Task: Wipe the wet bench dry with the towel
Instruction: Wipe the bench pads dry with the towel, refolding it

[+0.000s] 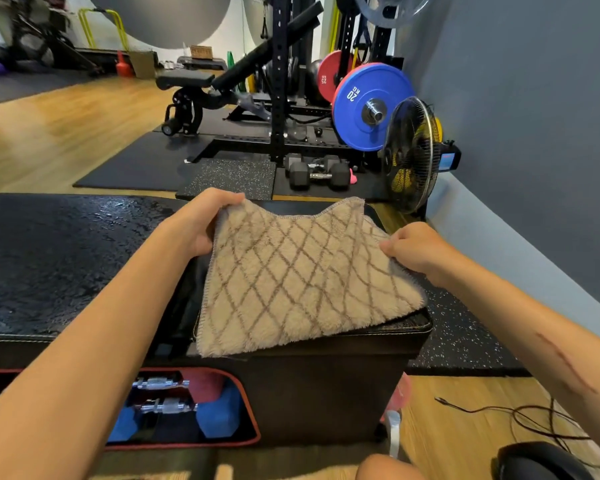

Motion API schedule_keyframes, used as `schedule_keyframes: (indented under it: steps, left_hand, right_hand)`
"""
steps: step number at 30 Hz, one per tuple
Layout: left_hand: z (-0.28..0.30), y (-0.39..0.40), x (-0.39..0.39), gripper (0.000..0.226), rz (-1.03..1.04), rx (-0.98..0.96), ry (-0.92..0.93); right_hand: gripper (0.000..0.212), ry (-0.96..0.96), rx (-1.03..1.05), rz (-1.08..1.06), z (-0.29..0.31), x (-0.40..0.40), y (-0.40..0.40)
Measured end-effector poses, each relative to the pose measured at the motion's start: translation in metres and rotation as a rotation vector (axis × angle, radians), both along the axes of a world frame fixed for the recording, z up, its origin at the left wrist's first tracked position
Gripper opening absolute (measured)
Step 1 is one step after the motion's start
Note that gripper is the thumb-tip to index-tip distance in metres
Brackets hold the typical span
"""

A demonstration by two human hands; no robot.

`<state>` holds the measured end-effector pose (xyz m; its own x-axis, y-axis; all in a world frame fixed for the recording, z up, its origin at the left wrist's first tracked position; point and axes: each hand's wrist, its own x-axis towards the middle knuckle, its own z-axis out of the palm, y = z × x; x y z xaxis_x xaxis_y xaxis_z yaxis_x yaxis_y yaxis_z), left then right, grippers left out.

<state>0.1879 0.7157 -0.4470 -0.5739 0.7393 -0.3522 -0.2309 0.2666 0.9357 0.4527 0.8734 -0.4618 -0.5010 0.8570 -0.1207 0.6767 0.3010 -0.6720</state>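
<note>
Item: towel, beige plush with a brown diamond lattice and a stitched grey hem, roughly square, spread flat over the right end section of the bench. Your left hand grips its far left corner, fingers curled under the cloth; your right hand pinches the right edge about midway along, fingers curled. The near left corner overhangs the front edge of the padded top; the near right corner lies just inside the stitched seam. Bench: black textured padding, glistening with water droplets across the long section to your left, which is uncovered and offers open room for a sweep. A gap separates that section from the end block under the towel. Surroundings: dumbbells stored in the opening below the bench front; a standing fan close beyond the right end; hex dumbbells on the floor behind; a cable on the wooden floor at lower right.
</note>
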Motion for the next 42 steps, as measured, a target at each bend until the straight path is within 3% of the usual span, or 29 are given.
schedule_keyframes:
  steps: [4,7,10,11,13,15,17,20,24,29,34,37,39,42]
  left_hand:
    - [0.006,-0.001,0.005,0.005,0.016,0.010,0.047]
    - [-0.002,0.003,0.001,0.030,0.230,0.133,0.271]
    - [-0.020,0.005,0.002,0.022,0.327,0.115,0.664]
    - [-0.026,0.005,0.005,0.012,0.331,0.081,0.756]
    - [-0.038,0.006,0.010,0.030,0.300,0.009,0.861]
    - [-0.042,0.008,0.016,0.044,0.266,-0.058,0.888]
    - [-0.045,0.012,0.017,0.033,0.229,-0.147,0.903]
    - [-0.045,0.014,0.017,0.042,0.211,-0.192,0.868]
    - [-0.042,0.018,0.016,0.022,0.323,-0.067,0.782]
    - [-0.049,0.031,0.009,0.015,0.416,0.010,0.690]
    - [-0.052,0.040,0.015,0.019,0.416,0.023,0.789]
    - [-0.055,0.040,0.018,0.020,0.444,0.042,0.855]
    - [-0.056,0.039,0.015,0.018,0.416,0.021,0.850]
    - [-0.056,0.041,0.016,0.028,0.288,-0.102,0.841]
  right_hand:
    - [0.016,0.003,0.058,-0.003,-0.004,0.003,-0.002]
    - [0.015,-0.235,0.149,0.086,-0.001,0.015,-0.001]
    - [0.030,-0.481,0.221,0.145,0.004,0.025,0.004]
    - [0.040,-0.500,0.251,0.143,0.005,0.026,0.008]
    - [0.060,-0.356,0.318,0.119,0.012,0.022,0.014]
    - [0.066,-0.101,0.326,0.105,0.021,0.011,0.027]
    - [0.057,0.024,0.268,0.126,0.025,-0.005,0.037]
    - [0.027,0.012,0.255,0.191,0.017,-0.028,0.048]
    - [0.014,0.062,0.312,0.131,0.013,-0.035,0.057]
    - [0.030,-0.097,0.261,0.236,0.003,-0.031,0.059]
    - [0.025,-0.279,0.344,0.254,0.006,-0.039,0.059]
    - [0.025,-0.182,0.402,0.135,0.009,-0.042,0.060]
    - [0.022,-0.112,0.537,0.034,0.004,-0.038,0.062]
    - [0.030,-0.304,0.726,0.141,-0.015,-0.026,0.067]
